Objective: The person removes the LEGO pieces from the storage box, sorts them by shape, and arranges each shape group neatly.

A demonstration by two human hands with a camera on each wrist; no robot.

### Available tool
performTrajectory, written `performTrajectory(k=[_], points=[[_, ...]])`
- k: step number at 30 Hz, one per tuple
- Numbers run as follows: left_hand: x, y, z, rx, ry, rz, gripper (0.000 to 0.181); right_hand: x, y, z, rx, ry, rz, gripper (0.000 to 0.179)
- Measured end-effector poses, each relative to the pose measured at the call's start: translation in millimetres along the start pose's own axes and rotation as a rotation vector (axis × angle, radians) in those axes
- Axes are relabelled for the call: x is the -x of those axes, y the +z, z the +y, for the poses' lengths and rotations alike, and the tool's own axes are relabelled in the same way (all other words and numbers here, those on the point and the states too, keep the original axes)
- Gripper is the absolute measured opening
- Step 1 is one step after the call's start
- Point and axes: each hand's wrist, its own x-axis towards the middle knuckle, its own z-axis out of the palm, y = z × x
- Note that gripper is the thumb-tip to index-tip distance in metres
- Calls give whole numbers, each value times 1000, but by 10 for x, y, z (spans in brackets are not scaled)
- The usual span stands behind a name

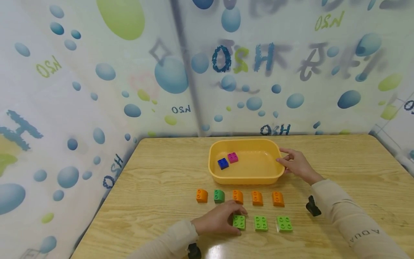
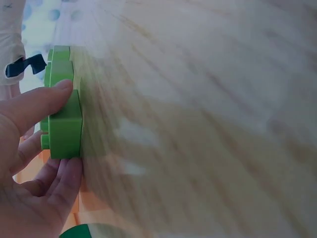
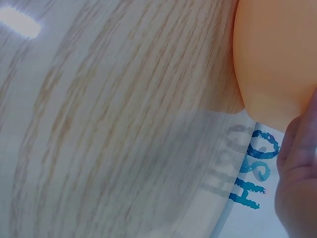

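My left hand (image 1: 220,218) is at the leftmost of three light green toy building blocks (image 1: 239,222), thumb on one side and fingers on the opposite side. The left wrist view shows the thumb (image 2: 62,85) and fingertips (image 2: 74,166) right at the edges of this block (image 2: 67,131), pinching it close to the table. With my right hand (image 1: 298,166) I grip the right rim of a yellow-orange plastic basin (image 1: 245,180), thumb over the rim and fingers outside. Inside the basin lie a blue block (image 1: 223,163) and a magenta block (image 1: 232,157).
Two more light green blocks (image 1: 260,223) stand in line to the right. Behind them runs a row of curved-top blocks, one green (image 1: 219,196) among several orange ones (image 1: 257,198). The wooden table (image 1: 168,169) meets a patterned wall covering (image 1: 207,104) at its back and left.
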Motion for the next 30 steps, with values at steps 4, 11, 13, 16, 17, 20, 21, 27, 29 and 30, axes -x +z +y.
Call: performTrajectory(k=[4, 11, 13, 16, 17, 20, 21, 27, 29, 30], points=[[18, -21, -1, 18, -9, 6, 46, -6, -2, 3, -1, 1, -2, 62], [33, -37, 10, 47, -19, 12, 40, 4, -6, 7, 9, -5, 0, 63], [30, -34, 10, 46, -26, 13, 39, 1, -5, 12, 8, -4, 1, 63], [30, -35, 13, 40, -32, 13, 38, -1, -1, 10, 4, -9, 2, 63], [32, -36, 14, 39, -32, 12, 37, 0, 0, 7, 1, -8, 4, 63], [34, -46, 23, 35, -35, 9, 38, 2, 4, -2, -3, -11, 2, 63], [35, -49, 25, 36, -37, 8, 38, 2, 6, -4, -6, -7, 4, 62], [52, -69, 33, 26, -48, 8, 39, 5, 10, -8, -5, -3, 7, 62], [55, -82, 40, 5, -37, 16, 39, 7, 8, -4, -3, -3, 8, 62], [56, -91, 45, 2, -34, 20, 38, 10, 5, -2, -1, -7, 6, 63]])
